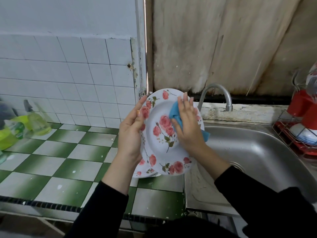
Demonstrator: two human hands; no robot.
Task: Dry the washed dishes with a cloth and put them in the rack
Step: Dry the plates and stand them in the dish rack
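Observation:
A white plate with pink roses is held tilted upright above the counter's right end, its face toward me. My left hand grips its left rim, thumb on the front. My right hand presses a blue cloth flat against the plate's face, fingers straight. A corner of the cloth hangs out past the plate's right rim. Under the plate, the edges of more rose plates show on the counter. The red wire dish rack stands at the far right with white dishes in it.
A steel sink with a curved tap lies to the right. Green bottles and a spray bottle stand at the left on the green-and-white tiled counter. A red cutlery holder sits on the rack.

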